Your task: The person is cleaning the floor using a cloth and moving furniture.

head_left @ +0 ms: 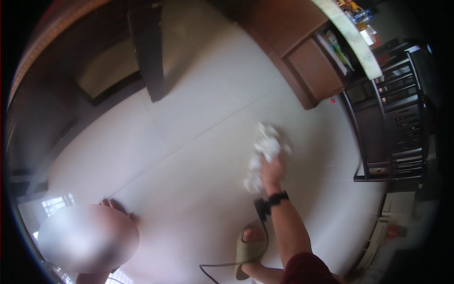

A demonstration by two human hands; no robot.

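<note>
On the pale tiled floor [203,194], a white cloth [269,146] bunches, crumpled and blurred.

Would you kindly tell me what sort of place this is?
Probably a home, judging by the brown wooden cabinet, the light tiled floor and the person's open-toed slipper.

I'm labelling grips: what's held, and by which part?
Right hand: white cloth, roughly by its bunched middle; blur hides the exact grip. Left hand: mostly hidden, can't tell.
</note>
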